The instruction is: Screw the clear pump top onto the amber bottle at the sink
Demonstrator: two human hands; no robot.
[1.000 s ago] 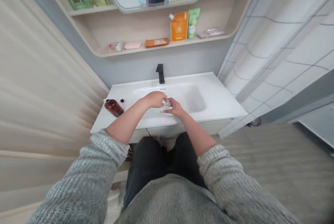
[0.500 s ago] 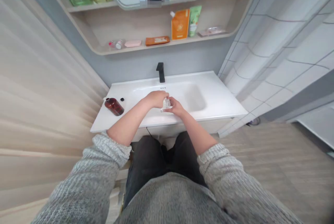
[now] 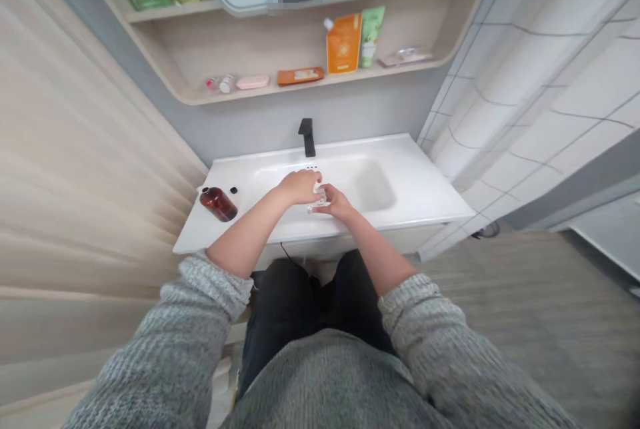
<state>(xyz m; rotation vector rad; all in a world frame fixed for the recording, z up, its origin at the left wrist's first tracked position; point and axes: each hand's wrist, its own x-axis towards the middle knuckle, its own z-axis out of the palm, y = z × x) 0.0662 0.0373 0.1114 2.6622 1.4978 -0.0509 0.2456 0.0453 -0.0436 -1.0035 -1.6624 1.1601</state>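
Over the front of the white sink [image 3: 373, 182], my two hands meet around a small clear, whitish container [image 3: 320, 198]. My left hand [image 3: 300, 187] reaches in from the left with bent fingers closed on its upper side, back of the hand facing up. From the right, my right hand [image 3: 337, 203] grips it between thumb and fingers. The fingers cover much of it, so its exact kind is hard to make out. A brown bottle [image 3: 219, 204] lies tilted on the counter left of my left forearm, with a small black cap [image 3: 234, 190] near it.
Behind the basin stands a black faucet [image 3: 307, 138]. Above it, a wall shelf [image 3: 240, 49] holds an orange pouch [image 3: 344, 44], a green tube [image 3: 371, 36], a flat orange packet [image 3: 301, 76] and a pink bar-shaped item [image 3: 253, 82]. A curtain [image 3: 90, 149] hangs at left.
The small container has turned or tipped between my hands, and its whitish face shows less than before. Both hands stay in nearly the same place. The view has shifted slightly.
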